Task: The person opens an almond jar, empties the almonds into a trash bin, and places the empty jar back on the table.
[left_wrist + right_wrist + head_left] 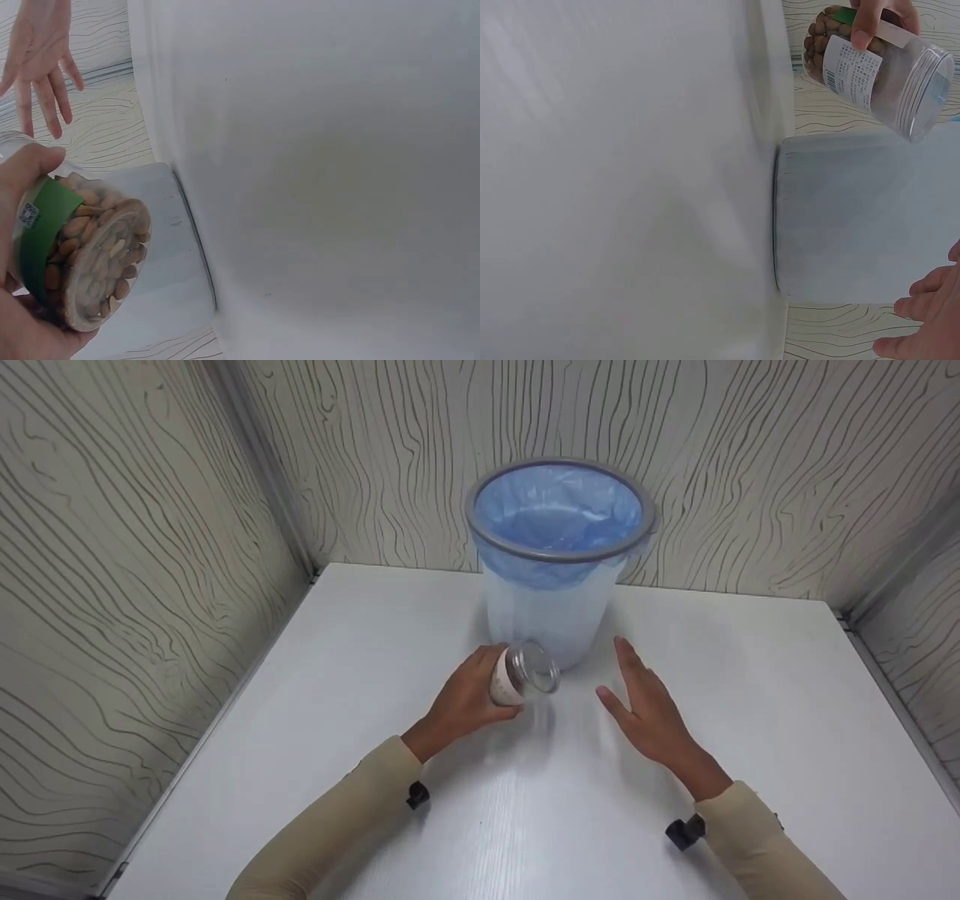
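My left hand (469,697) grips a clear plastic jar (525,673) with a white and green label, tilted with its open mouth toward the bin. In the left wrist view the jar (86,255) shows nuts piled at its bottom, with my left hand (19,247) curled round it. The right wrist view shows the jar (877,64) from the side, nuts at the closed end and the threaded mouth bare. My right hand (645,701) hovers open just right of the jar, fingers straight, holding nothing. A pale bin (551,607) with a grey rim and a blue liner stands just behind both hands.
The white table (750,697) is boxed in by wood-grain patterned walls (135,547) on the left, back and right. Bare tabletop lies to either side of the bin and in front of the hands.
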Action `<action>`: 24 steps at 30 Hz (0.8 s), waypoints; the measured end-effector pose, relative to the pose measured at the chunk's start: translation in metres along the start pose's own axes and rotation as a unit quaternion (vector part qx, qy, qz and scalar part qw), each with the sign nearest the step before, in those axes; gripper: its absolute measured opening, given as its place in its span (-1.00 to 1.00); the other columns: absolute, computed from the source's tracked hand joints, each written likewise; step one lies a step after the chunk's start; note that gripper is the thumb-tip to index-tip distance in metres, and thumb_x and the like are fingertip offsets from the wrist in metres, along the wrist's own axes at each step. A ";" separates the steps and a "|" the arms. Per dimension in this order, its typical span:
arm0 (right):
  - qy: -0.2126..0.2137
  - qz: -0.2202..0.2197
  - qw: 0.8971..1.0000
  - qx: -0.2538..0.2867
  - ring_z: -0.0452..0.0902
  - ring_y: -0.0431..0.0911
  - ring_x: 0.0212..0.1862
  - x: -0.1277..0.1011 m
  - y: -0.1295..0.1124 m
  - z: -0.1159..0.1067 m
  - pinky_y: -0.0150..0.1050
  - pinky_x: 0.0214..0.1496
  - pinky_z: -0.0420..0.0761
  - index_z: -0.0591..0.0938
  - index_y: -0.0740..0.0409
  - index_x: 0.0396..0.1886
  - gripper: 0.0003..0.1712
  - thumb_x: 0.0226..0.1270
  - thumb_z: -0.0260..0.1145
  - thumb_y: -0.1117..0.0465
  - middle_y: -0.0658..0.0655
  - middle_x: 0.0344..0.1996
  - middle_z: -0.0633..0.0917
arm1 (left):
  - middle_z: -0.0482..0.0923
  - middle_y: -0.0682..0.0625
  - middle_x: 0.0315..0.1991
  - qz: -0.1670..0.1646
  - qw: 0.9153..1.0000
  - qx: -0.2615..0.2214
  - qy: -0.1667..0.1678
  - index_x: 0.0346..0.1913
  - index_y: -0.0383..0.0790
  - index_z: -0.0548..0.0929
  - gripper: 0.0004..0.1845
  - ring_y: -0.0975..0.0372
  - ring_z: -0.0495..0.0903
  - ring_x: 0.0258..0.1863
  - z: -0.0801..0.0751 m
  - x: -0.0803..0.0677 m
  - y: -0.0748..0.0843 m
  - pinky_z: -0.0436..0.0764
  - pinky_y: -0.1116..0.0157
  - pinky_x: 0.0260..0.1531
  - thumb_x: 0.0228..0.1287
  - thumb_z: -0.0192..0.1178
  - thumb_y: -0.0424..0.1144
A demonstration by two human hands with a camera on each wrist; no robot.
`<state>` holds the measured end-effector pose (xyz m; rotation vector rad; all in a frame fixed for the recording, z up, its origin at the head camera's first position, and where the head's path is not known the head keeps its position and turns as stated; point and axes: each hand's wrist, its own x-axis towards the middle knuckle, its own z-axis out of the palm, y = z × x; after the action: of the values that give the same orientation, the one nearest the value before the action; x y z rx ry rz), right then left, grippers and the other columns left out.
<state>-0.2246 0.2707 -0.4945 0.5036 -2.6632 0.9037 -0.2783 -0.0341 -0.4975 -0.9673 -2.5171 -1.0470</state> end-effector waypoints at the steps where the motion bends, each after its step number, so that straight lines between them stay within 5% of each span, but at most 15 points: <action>1: 0.000 -0.002 1.000 0.001 -0.09 0.14 0.61 0.000 -0.001 0.000 0.27 0.53 0.04 -0.12 0.10 0.67 -0.10 0.59 0.13 -0.03 0.16 0.64 -0.04 | 0.47 -0.02 0.24 0.002 1.000 0.007 0.000 0.47 -0.13 0.32 0.00 0.21 0.50 0.19 -0.001 0.000 0.001 0.52 0.18 0.24 -0.06 0.61 -0.07; 24: -0.018 0.002 1.000 0.017 -0.11 0.11 0.62 0.004 -0.016 0.003 0.22 0.56 0.02 -0.14 0.07 0.67 -0.09 0.60 0.12 -0.04 0.14 0.64 -0.07 | 0.48 -0.09 0.28 0.041 0.988 0.146 0.012 0.47 -0.19 0.32 0.05 0.11 0.50 0.25 0.002 0.008 0.012 0.49 0.15 0.29 -0.10 0.63 0.01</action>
<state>-0.2219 0.2557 -0.4865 0.5283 -2.6853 0.9514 -0.2760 -0.0223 -0.4892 -0.9548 -2.4940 -0.6373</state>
